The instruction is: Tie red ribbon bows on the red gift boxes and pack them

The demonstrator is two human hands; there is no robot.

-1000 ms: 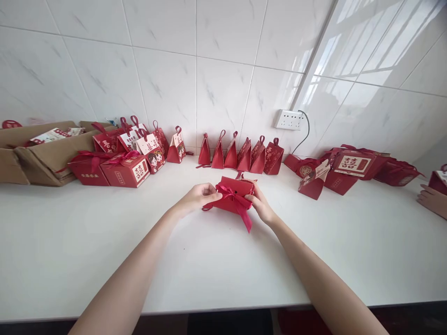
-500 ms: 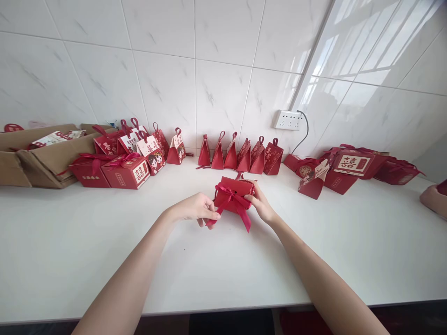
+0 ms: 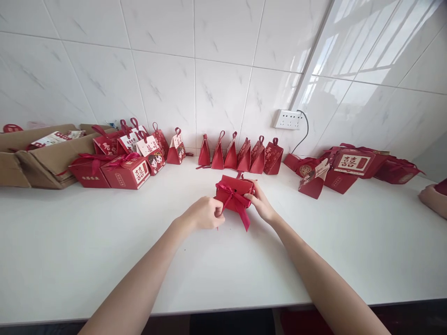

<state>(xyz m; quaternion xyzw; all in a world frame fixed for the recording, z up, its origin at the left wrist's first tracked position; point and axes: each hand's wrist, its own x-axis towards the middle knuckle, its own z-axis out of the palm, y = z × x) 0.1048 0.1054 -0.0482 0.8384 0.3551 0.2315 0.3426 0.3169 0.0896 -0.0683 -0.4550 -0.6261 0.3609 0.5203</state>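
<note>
A small red gift box (image 3: pixel 228 182) rests on the white table in front of me, tied across its front with a dark pink ribbon bow (image 3: pixel 239 204). My right hand (image 3: pixel 261 204) grips the box at its right side, the thumb pressing on the front near the bow. At the lower left of the box, my left hand (image 3: pixel 206 213) is closed, fingers pinched on the ribbon's left tail. Most of that tail is hidden behind the fingers; the right tail hangs free below the box.
Several triangular red boxes (image 3: pixel 257 158) stand in a row along the tiled wall. Left are more gift boxes (image 3: pixel 126 174) and an open cardboard carton (image 3: pixel 52 167). Stacked red boxes (image 3: pixel 340 181) lie right, below a power strip (image 3: pixel 289 120). Another person's hand (image 3: pixel 433 200) shows at the right edge.
My left hand has moved slightly right and its fingers have curled tighter, now covering most of the ribbon's left tail. My right hand stays on the box.
</note>
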